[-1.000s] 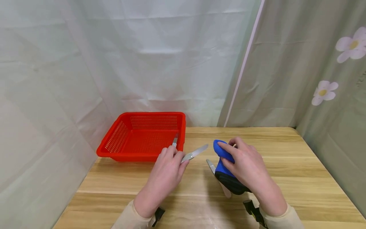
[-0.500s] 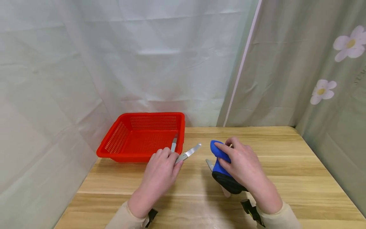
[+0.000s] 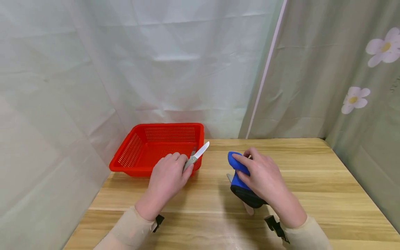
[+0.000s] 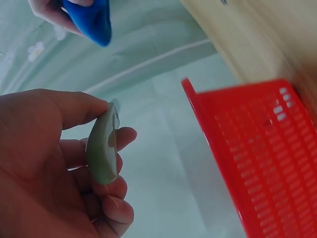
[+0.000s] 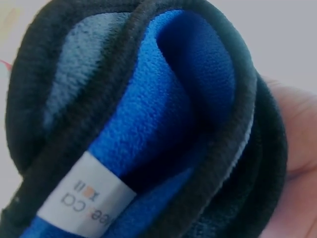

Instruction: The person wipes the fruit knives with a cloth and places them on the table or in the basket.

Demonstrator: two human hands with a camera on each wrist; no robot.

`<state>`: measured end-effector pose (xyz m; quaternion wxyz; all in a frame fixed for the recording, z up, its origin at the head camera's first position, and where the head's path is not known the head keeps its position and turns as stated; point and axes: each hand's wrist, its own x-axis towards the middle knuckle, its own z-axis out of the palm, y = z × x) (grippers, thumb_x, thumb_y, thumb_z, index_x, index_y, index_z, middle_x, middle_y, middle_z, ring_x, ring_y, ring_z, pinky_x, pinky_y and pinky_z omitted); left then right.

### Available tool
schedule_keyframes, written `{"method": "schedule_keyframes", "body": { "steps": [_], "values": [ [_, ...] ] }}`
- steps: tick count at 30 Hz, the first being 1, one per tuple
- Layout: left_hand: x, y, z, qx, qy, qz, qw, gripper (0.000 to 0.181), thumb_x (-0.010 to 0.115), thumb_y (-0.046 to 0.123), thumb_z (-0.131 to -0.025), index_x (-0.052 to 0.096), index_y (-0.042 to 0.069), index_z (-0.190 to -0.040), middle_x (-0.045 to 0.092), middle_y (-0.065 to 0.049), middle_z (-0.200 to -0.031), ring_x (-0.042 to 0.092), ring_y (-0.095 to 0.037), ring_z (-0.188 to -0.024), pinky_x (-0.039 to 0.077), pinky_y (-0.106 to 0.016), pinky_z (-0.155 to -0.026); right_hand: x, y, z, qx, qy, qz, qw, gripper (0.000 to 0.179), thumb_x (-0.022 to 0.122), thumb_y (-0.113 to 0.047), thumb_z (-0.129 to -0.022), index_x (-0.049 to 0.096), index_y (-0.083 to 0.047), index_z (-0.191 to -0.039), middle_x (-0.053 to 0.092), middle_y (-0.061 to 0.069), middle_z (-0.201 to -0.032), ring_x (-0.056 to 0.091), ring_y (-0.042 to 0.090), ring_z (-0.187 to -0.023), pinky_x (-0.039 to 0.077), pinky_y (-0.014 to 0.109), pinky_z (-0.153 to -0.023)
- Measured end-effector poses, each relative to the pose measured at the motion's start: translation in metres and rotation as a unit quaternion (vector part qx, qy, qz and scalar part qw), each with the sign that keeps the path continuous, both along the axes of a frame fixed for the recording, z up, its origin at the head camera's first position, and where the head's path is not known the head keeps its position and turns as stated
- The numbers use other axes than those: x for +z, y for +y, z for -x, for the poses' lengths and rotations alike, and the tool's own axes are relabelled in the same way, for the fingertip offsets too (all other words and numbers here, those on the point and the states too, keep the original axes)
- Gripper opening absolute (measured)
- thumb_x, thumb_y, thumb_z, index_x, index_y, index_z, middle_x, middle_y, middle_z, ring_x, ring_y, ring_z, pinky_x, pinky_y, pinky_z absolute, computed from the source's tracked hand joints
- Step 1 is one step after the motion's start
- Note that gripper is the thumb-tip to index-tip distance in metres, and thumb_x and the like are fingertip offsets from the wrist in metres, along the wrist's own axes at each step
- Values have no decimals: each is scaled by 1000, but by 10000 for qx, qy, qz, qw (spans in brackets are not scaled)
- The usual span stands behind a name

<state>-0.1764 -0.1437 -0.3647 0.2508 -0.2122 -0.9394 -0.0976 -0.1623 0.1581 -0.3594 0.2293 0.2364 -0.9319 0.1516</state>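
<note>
Your left hand (image 3: 168,175) grips the upper knife (image 3: 194,158) by its pale green handle, thumb on one side and curled fingers on the other. The knife's long axis runs obliquely: the handle end faces back toward you, the blade tip forward and to the right. In the head view, it overlaps the near right corner of the red basket (image 3: 131,169); part of another blade (image 3: 193,151) shows inside. Your right hand (image 3: 264,172) pinches the blue cloth (image 3: 241,181), which is folded and edged in black, between thumb and fingers. A lower knife (image 3: 248,209) lies on the table (image 3: 312,180), its middle hidden by the cloth, blade tip directed forward and left, handle toward you.
</note>
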Motion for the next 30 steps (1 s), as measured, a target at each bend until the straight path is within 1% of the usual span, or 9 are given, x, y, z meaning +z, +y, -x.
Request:
{"method": "schedule_keyframes", "body": {
  "steps": [4,8,11,16,22,26,30],
  "values": [
    [7,-6,13,173,-428,25,9989,29,83,21,-97,60,13,-80,46,2,-68,44,-17,-59,38,-31,-53,0,-2,4,-33,-69,-63,10000,48,91,-16,-92,79,-15,-138,66,13,-117,70,30,-90,57,56,-84],
    [12,-10,30,336,-765,60,9965,32,78,22,-100,55,14,-79,48,1,-64,46,-18,-55,39,-32,-50,-1,-4,6,-72,-178,-114,9998,48,91,-17,-92,78,-15,-139,65,14,-118,70,30,-91,57,56,-85],
    [15,-13,42,511,-1049,122,9931,32,75,24,-102,54,15,-79,49,0,-62,47,-18,-54,40,-33,-50,-2,-5,7,-89,-229,-144,9996,49,91,-18,-92,78,-15,-139,65,13,-118,69,30,-91,57,56,-85],
    [17,-20,57,789,-1520,208,9850,29,72,28,-104,56,14,-85,53,-1,-62,51,-18,-54,43,-33,-52,-2,-8,8,-104,-259,-131,9995,48,90,-18,-93,78,-16,-139,64,13,-118,68,30,-90,57,54,-83],
    [15,-25,76,986,-1982,216,9750,27,69,29,-106,58,12,-89,57,-3,-64,53,-19,-56,45,-34,-54,-4,-9,12,-119,-248,-103,9996,48,90,-18,-93,78,-16,-139,64,13,-117,68,31,-89,57,56,-84],
    [10,-24,90,1144,-2383,216,9642,24,68,29,-106,60,12,-92,60,-5,-68,56,-19,-59,47,-34,-57,-8,-10,14,-124,-320,-109,9994,48,90,-19,-93,78,-15,-140,64,13,-118,68,32,-90,57,56,-86],
    [5,-20,103,1254,-2673,379,9547,22,68,29,-106,61,11,-96,63,-5,-72,58,-20,-61,49,-34,-58,-11,-10,15,-152,-385,-127,9991,49,91,-20,-93,78,-15,-140,64,12,-117,68,31,-89,57,55,-85]
  ]
}}
